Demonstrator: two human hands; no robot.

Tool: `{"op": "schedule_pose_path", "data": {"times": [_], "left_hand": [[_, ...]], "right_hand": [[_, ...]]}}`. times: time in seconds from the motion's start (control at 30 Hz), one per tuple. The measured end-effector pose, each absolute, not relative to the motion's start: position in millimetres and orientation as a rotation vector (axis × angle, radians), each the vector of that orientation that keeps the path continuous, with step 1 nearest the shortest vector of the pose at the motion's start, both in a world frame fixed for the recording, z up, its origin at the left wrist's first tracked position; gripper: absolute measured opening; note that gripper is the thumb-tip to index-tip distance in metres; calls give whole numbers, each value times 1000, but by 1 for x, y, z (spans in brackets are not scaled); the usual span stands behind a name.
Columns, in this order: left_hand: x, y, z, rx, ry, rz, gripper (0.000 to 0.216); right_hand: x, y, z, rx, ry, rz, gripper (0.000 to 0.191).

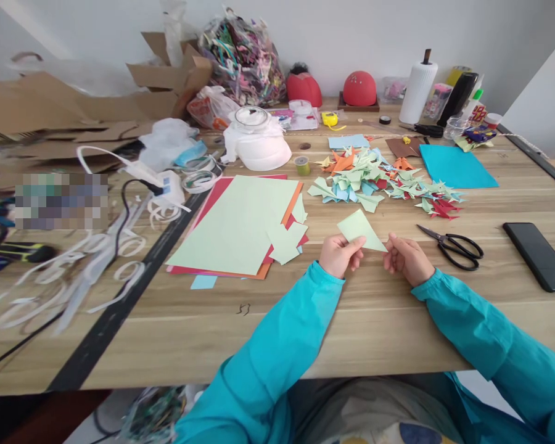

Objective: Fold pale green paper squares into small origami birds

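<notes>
A small pale green sheet of paper [359, 228], pointed at its right end, is held above the wooden table. My left hand [340, 254] pinches its lower left part, thumb on top. At the sheet's right tip, the fingers of my right hand [407, 256] are closed in a pinch. To the left lies a stack of large pale green, red and orange sheets [231, 225]. Smaller cut green pieces [287, 242] rest on the stack's right edge. Beyond my hands is a heap of folded paper shapes [363, 169] in green, orange, blue and red.
Black-handled scissors [462, 250] and a dark phone [539, 256] lie to the right. A bright blue sheet [457, 166] is behind them. At the left are a power strip [169, 188], white strips [81, 277] and cardboard boxes [166, 77]. A white bottle [419, 92] stands at the back.
</notes>
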State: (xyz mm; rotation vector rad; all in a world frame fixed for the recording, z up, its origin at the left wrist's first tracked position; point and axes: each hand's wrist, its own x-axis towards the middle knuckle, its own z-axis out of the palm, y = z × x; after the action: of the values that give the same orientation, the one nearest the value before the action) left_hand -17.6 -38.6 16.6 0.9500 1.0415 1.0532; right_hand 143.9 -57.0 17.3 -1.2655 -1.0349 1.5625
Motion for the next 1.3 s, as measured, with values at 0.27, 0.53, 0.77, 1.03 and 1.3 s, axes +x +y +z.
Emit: {"op": "schedule_pose_path", "data": {"times": [0.27,0.53,0.77,1.03,1.3], "left_hand": [[-7,-50,15,1152,1056,900,39],[-10,-50,13,1330,1064,880,29],[-8,-49,18,1228,1175,912,39],[-11,-47,22,1109,1065,937,45],[-12,-47,21,1084,993,904,42]], "right_hand": [[145,-61,15,-1095,-1364,1691,31],[147,-60,18,-1172,-1433,1687,32],[140,-66,14,-1265,-1332,1495,41],[143,-64,12,-1205,-1237,1648,36],[143,-64,10,-1060,-1283,1729,27]]}}
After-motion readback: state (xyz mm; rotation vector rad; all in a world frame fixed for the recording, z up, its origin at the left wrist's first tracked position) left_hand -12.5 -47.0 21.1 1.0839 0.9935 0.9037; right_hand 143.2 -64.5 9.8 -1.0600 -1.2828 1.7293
